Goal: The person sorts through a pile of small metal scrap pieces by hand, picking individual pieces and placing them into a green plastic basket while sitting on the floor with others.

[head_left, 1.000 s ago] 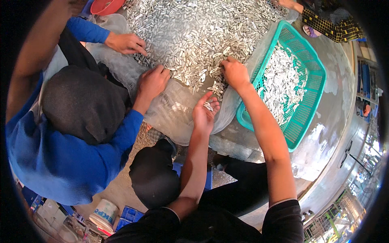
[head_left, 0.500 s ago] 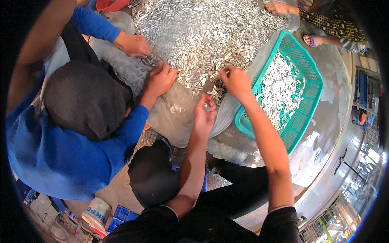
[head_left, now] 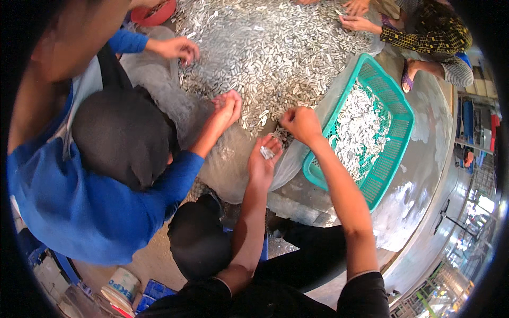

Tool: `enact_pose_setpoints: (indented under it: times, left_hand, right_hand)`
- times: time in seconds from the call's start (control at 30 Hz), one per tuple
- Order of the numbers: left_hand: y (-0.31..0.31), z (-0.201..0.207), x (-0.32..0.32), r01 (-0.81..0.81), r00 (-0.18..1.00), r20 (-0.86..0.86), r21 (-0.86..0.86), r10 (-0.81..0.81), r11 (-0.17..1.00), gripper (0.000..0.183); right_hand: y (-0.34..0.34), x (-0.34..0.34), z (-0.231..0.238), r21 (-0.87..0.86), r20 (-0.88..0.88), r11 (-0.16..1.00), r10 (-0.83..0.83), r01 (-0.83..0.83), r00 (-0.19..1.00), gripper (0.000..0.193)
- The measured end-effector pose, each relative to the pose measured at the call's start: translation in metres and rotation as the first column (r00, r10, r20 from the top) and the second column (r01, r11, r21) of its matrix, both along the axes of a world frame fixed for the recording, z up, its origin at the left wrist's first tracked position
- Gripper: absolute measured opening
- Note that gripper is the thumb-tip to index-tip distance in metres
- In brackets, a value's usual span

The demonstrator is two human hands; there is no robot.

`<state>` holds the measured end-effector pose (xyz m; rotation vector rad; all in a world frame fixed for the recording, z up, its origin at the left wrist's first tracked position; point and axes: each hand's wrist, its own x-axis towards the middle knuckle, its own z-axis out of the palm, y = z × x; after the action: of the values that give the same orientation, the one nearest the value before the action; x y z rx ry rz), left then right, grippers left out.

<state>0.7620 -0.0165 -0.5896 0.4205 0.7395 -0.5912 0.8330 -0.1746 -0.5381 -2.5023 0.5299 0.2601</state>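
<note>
My left hand (head_left: 261, 161) is palm up at the near edge of the pile, its fingers curled around a few pale silvery pieces that look like small fish (head_left: 266, 152). Just right of it, my right hand (head_left: 303, 125) is bent down over the pile's near edge, its fingers pinched together; what they hold is hidden. A broad heap of small silvery fish (head_left: 265, 58) spreads out beyond both hands. Beside my right forearm, a green plastic basket (head_left: 407, 127) stands tilted in view, with whiter small fish (head_left: 360, 124) inside.
A co-worker in a blue top (head_left: 101, 212) and black head covering works at left, both hands at the heap. Other people's hands (head_left: 360, 24) reach in at far right. A translucent sheet (head_left: 222, 164) lies under the heap's edge. A red bowl (head_left: 154, 15) stands far left.
My left hand has opened a little, showing more of the pale fish in its palm. My right hand has moved slightly left and down. The co-worker's nearer hand has turned upward.
</note>
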Motion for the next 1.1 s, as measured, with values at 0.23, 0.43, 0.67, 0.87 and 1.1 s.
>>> enact_pose_setpoints:
  times: [0.23,0.43,0.67,0.87,1.1]
  left_hand:
    - [0.015,-0.028,0.000,-0.057,0.998,0.024,-0.163,0.061,0.985,0.029]
    - [0.008,-0.012,-0.005,-0.062,0.982,-0.176,0.060,0.072,0.996,0.023]
    - [0.006,-0.017,-0.004,-0.063,0.981,-0.178,0.107,0.081,0.992,0.025]
    - [-0.002,0.000,0.002,-0.026,0.993,-0.113,0.097,0.037,0.995,0.029]
    - [0.004,0.002,0.005,-0.085,0.996,-0.030,-0.062,0.083,0.995,0.029]
  right_hand:
    - [0.019,0.000,0.003,-0.104,0.093,0.931,0.360,-0.350,0.928,0.016]
    - [0.006,0.013,-0.060,-0.353,0.026,0.843,0.443,-0.406,0.896,0.012]
    - [0.010,0.005,-0.055,-0.495,0.008,0.715,0.571,-0.493,0.821,0.010]
    - [0.002,-0.009,-0.021,0.034,0.280,0.948,0.295,-0.316,0.914,0.019]
    - [0.000,-0.020,0.007,0.124,0.211,0.911,0.363,-0.393,0.908,0.036]
